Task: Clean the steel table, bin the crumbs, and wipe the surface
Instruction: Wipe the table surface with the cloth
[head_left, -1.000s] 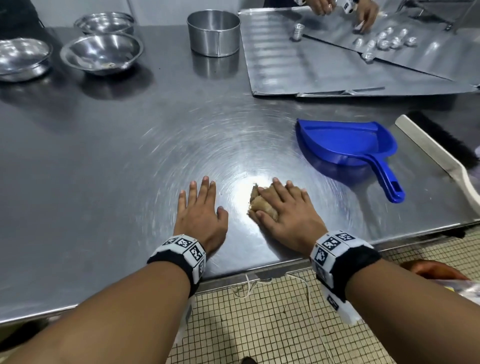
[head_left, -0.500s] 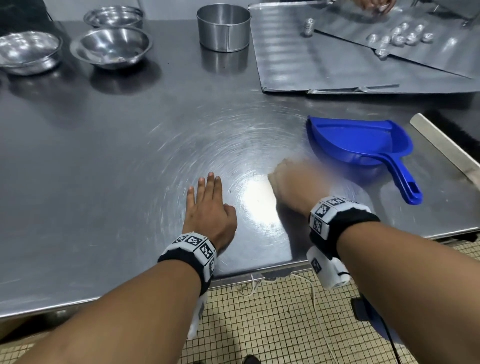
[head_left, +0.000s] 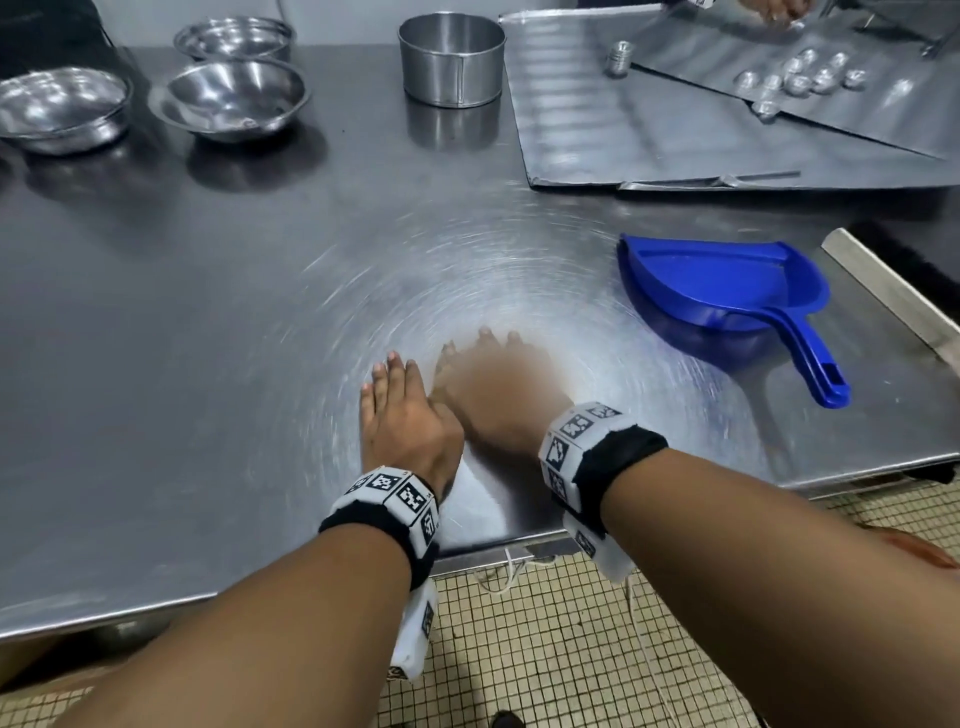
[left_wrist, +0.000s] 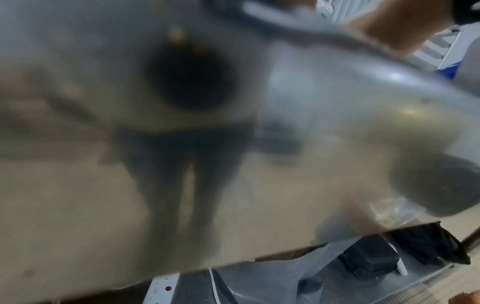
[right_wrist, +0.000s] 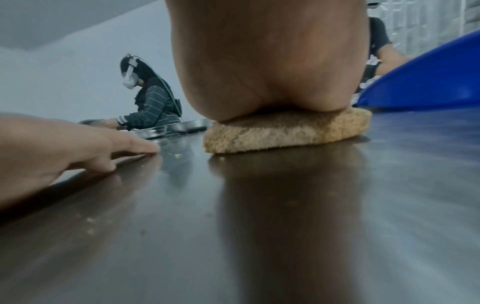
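My left hand (head_left: 402, 410) lies flat on the steel table (head_left: 208, 312), fingers straight and spread a little. Right beside it my right hand (head_left: 493, 384) is motion-blurred and presses palm-down on a tan cloth pad (right_wrist: 285, 131); the pad is hidden under the hand in the head view. The right wrist view shows the left hand (right_wrist: 78, 148) close on the left and small crumbs (right_wrist: 89, 221) on the steel. A blue dustpan (head_left: 727, 291) lies to the right of the right hand, handle toward the front edge. The left wrist view is only a blur of steel.
A brush with a pale handle (head_left: 893, 301) lies at the right edge. Steel bowls (head_left: 234, 98) stand at the back left, a round tin (head_left: 451, 60) behind centre, metal trays (head_left: 649, 130) with small moulds (head_left: 800, 78) back right. Another person's hand (head_left: 769, 10) works there.
My right hand slid the cloth away from the front edge, then swept it left until it came up against the left hand. The left hand stayed flat in place.
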